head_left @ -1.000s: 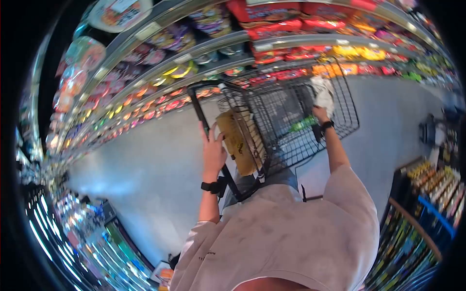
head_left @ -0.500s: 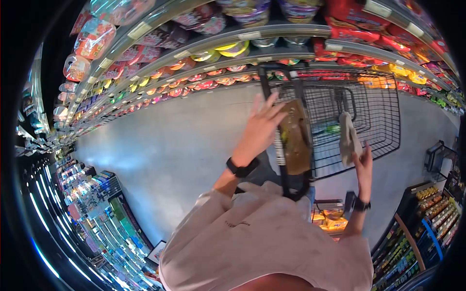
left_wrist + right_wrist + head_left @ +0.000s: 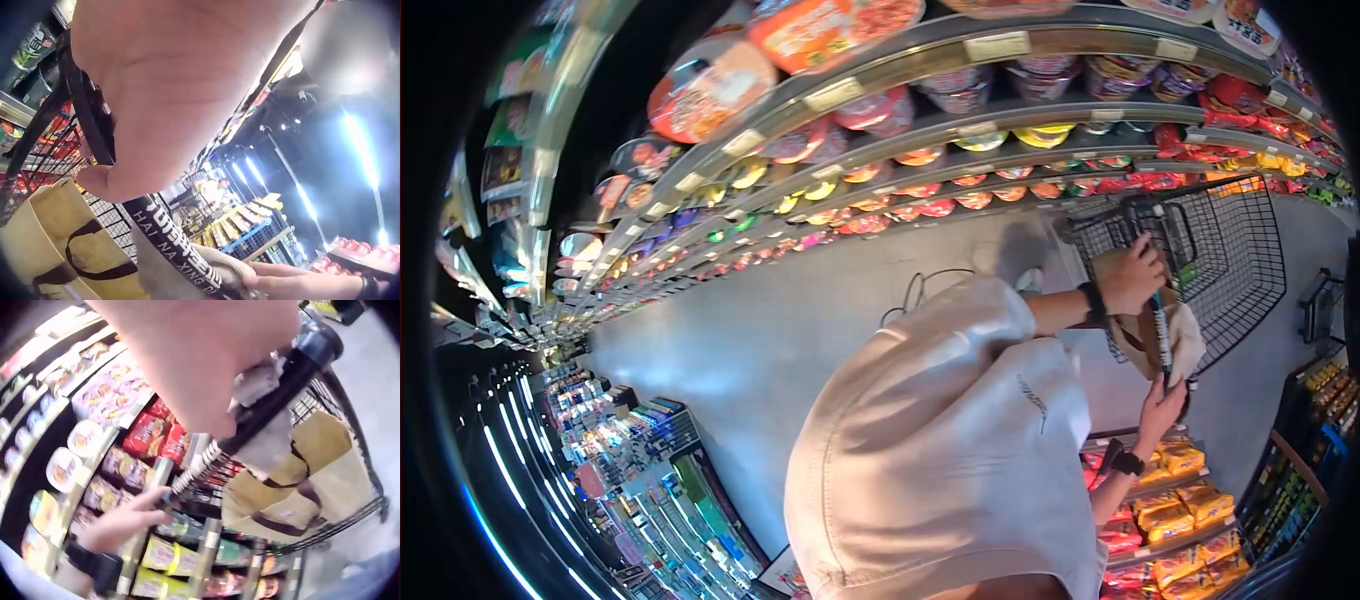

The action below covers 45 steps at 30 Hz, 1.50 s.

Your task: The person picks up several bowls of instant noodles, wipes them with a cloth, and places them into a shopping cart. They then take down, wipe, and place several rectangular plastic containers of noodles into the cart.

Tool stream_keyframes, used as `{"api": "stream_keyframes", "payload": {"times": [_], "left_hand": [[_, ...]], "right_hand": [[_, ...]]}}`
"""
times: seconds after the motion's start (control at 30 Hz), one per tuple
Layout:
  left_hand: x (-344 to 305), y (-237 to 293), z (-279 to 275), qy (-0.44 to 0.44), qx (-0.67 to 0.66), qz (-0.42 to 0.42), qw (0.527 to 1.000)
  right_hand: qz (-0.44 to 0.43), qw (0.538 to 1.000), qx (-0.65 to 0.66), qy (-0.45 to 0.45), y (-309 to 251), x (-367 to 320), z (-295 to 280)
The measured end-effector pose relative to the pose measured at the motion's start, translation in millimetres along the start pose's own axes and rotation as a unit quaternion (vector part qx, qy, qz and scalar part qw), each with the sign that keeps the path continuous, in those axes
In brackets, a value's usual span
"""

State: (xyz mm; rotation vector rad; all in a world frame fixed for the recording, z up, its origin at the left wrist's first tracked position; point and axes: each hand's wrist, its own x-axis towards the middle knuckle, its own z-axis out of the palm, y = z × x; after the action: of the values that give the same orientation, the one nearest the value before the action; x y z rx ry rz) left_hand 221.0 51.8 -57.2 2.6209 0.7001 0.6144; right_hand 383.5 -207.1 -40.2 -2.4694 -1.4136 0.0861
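A black shopping cart handle with white lettering crosses the left wrist view. My left hand grips its far part, the thumb bent against the bar. My right hand is on the handle's near end, and in the right wrist view its thumb lies over the bar. An off-white, cloth-like item hangs close to the right hand, partly behind the handle. Just past the handle, a tan bag with dark straps stands in the cart's seat area.
The wire basket extends to the right, with a small green item in it. Shelves of noodle bowls and red packets line the aisle. Yellow packets sit on a rack near my right arm. Grey floor lies to the left.
My right hand has come out of the basket to the handle, and the off-white item has moved with it. My left hand was lifted off the handle and now holds it. The view has turned.
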Motion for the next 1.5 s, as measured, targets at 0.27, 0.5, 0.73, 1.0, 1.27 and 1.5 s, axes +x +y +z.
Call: {"api": "stream_keyframes", "payload": {"times": [0.27,0.5,0.73,1.0,1.27,1.5], "left_hand": [[-85,4,-36,0.0,0.017,0.059,0.998],[-196,-19,-73,-0.056,0.082,0.076,0.992],[-330,-39,-156,-0.158,0.038,0.075,0.984],[-472,-84,-251,-0.131,-0.018,0.13,0.983],[-608,-117,-321,-0.145,0.011,0.125,0.982],[-727,-140,-374,-0.063,0.003,0.121,0.991]], "right_hand": [[0.042,0.983,-0.167,0.066,-45,-63,22],[0.035,0.985,-0.134,0.107,-146,-169,29],[0.092,0.989,-0.092,0.065,-265,-277,37],[0.108,0.982,-0.105,0.112,-389,-388,71],[0.148,0.978,-0.111,0.098,-528,-500,91],[0.126,0.976,-0.088,0.157,-623,-596,119]]}}
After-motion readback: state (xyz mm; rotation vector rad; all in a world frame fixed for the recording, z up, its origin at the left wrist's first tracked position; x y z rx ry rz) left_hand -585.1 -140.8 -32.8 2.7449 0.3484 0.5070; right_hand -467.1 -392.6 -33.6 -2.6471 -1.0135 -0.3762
